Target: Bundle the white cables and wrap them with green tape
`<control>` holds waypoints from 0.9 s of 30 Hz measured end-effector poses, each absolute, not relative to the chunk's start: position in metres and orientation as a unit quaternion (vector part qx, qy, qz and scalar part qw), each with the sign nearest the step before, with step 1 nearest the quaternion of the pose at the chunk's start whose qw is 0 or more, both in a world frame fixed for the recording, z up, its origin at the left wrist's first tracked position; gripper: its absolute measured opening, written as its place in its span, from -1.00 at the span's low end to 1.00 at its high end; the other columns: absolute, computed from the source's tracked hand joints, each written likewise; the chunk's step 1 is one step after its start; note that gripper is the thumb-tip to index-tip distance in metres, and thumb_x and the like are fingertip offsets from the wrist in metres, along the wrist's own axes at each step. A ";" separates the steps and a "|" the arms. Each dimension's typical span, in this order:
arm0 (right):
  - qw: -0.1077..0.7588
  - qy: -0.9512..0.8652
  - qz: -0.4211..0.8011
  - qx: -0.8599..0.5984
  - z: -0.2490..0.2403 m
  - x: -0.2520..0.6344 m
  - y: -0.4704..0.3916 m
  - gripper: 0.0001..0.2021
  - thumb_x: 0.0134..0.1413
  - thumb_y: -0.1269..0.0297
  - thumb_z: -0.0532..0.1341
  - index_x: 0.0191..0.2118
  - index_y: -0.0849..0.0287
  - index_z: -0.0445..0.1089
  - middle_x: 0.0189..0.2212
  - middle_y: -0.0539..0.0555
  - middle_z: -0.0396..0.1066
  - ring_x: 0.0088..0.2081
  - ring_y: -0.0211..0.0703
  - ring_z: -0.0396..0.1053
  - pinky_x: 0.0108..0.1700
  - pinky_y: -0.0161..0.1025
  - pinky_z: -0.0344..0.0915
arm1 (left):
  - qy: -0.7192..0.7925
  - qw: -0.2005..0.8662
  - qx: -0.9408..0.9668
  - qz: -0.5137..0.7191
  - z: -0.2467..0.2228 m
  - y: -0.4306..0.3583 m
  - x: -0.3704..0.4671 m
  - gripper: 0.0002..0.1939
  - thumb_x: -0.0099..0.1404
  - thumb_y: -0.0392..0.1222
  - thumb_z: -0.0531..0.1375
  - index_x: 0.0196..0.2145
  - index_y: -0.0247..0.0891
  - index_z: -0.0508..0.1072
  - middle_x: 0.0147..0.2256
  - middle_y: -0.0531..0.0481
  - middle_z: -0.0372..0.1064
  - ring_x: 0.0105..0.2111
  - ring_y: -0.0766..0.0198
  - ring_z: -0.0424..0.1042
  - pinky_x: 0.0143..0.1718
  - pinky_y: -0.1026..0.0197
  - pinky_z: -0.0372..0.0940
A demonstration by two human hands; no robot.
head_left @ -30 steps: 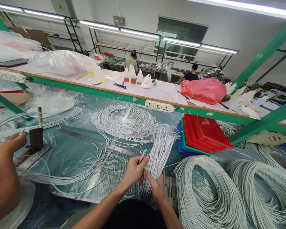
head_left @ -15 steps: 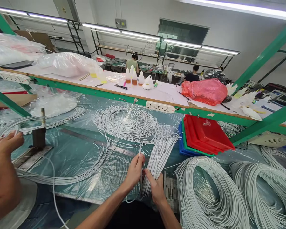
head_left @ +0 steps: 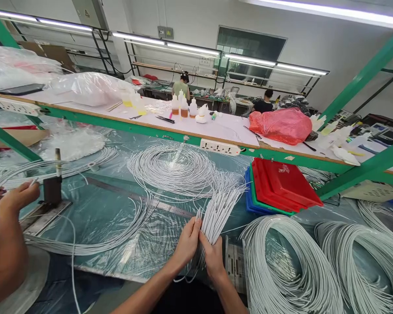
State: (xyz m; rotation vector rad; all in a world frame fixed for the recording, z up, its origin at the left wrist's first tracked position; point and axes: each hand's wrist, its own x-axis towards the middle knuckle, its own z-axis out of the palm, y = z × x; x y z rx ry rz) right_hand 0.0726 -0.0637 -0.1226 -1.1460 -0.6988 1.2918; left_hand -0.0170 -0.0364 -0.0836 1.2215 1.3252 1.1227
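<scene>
A thick bundle of white cables point(head_left: 218, 213) stands tilted in front of me, its many cut ends pointing up and away. My right hand point(head_left: 213, 257) is wrapped round the bundle's lower part. At the bundle's left side my left hand point(head_left: 189, 240) pinches a few cable ends point(head_left: 199, 213), which stick up past the fingertips. Both hands are close together, the thumbs nearly touching. Below them the lower lengths of cable are partly hidden by my hands. Just beyond the bundle lies a wide coil of white cable point(head_left: 170, 170) on the bench.
A steel ruler point(head_left: 170, 208) lies across the bench point(head_left: 105, 213). Stacked red, green and blue trays point(head_left: 286, 183) stand to the right, near more cable coils point(head_left: 291, 261). At the left a co-worker's hand point(head_left: 18, 198) holds cable beside a metal fixture point(head_left: 52, 189). A shelf point(head_left: 114, 114) carries bottles.
My left hand has moved slightly down and right, against the bundle, and several cable ends now show above its fingers. The co-worker's hand at the left has shifted a little to the right.
</scene>
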 end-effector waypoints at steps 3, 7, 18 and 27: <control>0.592 -0.295 0.548 -0.512 -0.124 0.072 -0.062 -0.63 -0.09 0.13 0.44 -0.18 0.26 0.57 -0.18 0.20 0.58 -0.09 0.12 0.52 -0.01 -0.06 0.43 | 0.550 0.472 0.496 0.478 -0.086 -0.036 -0.020 -0.50 0.31 0.27 0.04 -0.48 -0.25 0.28 -0.49 0.06 0.21 -0.44 0.28 0.21 -0.37 0.25 0.19; 0.585 -0.319 0.543 -0.511 -0.115 0.074 -0.060 -0.63 -0.07 0.10 0.44 -0.19 0.27 0.59 -0.22 0.20 0.59 -0.16 0.13 0.54 -0.08 -0.06 0.46 | 0.548 0.481 0.462 0.504 -0.082 -0.034 -0.024 -0.51 0.34 0.25 0.01 -0.45 -0.24 0.29 -0.46 0.02 0.31 -0.47 0.30 0.26 -0.45 0.29 0.21; 0.517 -0.382 0.632 -0.432 -0.107 0.084 -0.066 -0.66 0.03 -0.03 0.37 -0.42 0.19 0.54 -0.53 0.13 0.53 -0.55 -0.02 0.46 -0.41 -0.13 0.44 | 0.515 0.560 0.380 0.526 -0.079 -0.022 -0.033 -0.44 0.20 0.38 0.14 -0.40 -0.25 0.28 -0.68 0.28 -0.06 -0.74 0.51 -0.06 -0.74 0.44 -0.10; 0.563 -0.327 0.583 -0.485 -0.121 0.084 -0.067 -0.65 -0.13 0.05 0.46 -0.30 0.19 0.50 -0.34 0.14 0.57 -0.37 0.03 0.52 -0.31 -0.12 0.48 | 0.517 0.609 0.406 0.444 -0.071 -0.030 -0.023 -0.44 0.08 0.35 0.26 -0.46 -0.28 0.37 -0.76 0.24 0.00 -0.83 0.42 0.04 -0.86 0.36 -0.05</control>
